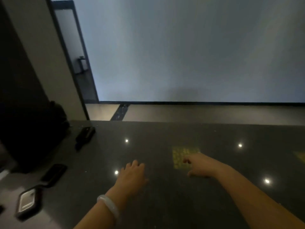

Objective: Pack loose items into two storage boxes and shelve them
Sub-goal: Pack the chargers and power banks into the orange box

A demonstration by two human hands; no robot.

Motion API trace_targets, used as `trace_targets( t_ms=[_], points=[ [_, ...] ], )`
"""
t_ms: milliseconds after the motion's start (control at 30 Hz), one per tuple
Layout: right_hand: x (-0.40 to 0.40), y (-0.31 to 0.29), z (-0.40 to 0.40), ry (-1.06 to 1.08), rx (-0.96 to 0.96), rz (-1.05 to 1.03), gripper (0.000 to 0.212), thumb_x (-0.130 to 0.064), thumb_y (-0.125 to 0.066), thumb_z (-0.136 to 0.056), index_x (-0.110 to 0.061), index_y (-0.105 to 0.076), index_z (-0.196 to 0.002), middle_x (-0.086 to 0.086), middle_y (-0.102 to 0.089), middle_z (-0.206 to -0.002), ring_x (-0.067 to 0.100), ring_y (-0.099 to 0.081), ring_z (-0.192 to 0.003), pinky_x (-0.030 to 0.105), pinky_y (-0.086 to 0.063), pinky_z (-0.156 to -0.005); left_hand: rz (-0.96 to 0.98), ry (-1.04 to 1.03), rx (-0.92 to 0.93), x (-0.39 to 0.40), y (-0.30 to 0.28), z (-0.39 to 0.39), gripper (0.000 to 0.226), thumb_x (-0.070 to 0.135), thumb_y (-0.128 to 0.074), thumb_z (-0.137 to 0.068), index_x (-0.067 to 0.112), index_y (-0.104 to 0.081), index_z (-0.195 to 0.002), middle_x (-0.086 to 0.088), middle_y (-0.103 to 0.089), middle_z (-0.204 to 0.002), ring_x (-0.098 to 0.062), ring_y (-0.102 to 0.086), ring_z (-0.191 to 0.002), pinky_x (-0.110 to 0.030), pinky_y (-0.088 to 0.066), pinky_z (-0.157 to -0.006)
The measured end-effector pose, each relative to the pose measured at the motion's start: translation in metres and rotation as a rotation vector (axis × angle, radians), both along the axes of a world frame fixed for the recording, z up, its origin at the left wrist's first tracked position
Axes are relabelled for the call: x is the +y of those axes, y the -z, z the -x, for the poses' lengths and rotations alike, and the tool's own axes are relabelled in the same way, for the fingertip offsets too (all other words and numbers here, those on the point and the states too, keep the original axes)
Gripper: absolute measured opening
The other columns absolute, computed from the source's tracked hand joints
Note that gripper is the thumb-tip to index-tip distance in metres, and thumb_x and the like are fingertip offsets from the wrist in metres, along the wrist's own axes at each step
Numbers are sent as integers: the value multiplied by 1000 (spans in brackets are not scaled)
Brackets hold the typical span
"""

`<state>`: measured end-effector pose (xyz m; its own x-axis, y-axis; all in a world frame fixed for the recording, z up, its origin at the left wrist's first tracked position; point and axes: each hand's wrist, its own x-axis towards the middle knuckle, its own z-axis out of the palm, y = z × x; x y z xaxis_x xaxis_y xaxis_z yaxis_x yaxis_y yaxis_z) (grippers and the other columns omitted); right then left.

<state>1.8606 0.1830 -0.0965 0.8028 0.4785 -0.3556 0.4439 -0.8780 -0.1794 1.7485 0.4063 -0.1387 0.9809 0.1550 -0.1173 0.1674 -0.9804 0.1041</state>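
Observation:
Both my hands reach out over a dark glossy table (165,204). My left hand (132,173), with a pale bangle on its wrist, hovers or rests palm down with loosely bent fingers and holds nothing. My right hand (198,165) stretches forward, fingertips at the edge of a faint yellow-green patterned patch (179,154) on the tabletop. Whether that patch is a flat item or a reflection I cannot tell. No storage box shows in this view.
At the left stands a large black bag (31,129). Beside it lie a dark elongated object (85,136), a dark phone-like slab (54,174) and a dark case with a light face (27,201). Behind the table are a pale wall and a door (72,47).

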Motion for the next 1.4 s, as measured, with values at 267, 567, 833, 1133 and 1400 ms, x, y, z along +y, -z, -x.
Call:
trace_targets(
  t_ms=[267,567,833,1133,1400],
  points=[
    [188,33,-49,-139,84,-64,60,-31,-70,-84,-20,-47,-138,4,-53,-136,18,-56,-116,28,-47,-94,115,-280,-63,158,36,-15,59,50,-56,-89,26,-38,-140,-3,-34,-143,-24,-36,-131,-41,-33,-108],
    [310,84,-66,-161,184,-209,57,-42,-66,-86,-15,-49,-134,6,-55,-135,19,-53,-120,23,-40,-95,112,-616,-45,232,98,-7,73,64,-29,-94,22,-17,-153,-10,-7,-160,-33,-2,-147,-51,-5,-118],
    [457,100,-85,-106,226,-419,93,-51,-72,-78,-7,-27,-147,16,-34,-149,32,-37,-134,41,-36,-108,44,-661,-159,235,132,1,81,74,1,-85,31,-4,-154,-2,2,-162,-22,15,-147,-44,21,-113],
    [565,128,-99,-233,54,-331,89,-67,-54,-82,-38,-6,-152,11,16,-159,46,5,-143,59,-6,-116,116,-654,-137,240,135,2,79,75,-1,-85,34,2,-152,1,11,-161,-20,24,-144,-47,21,-113],
    [534,134,-111,-443,-16,-325,69,-31,-59,-92,-31,-22,-150,9,-1,-161,38,-13,-145,51,-22,-116,112,-645,-138,238,137,3,78,76,-2,-85,35,4,-152,1,11,-161,-18,27,-141,-46,23,-112]
  ],
)
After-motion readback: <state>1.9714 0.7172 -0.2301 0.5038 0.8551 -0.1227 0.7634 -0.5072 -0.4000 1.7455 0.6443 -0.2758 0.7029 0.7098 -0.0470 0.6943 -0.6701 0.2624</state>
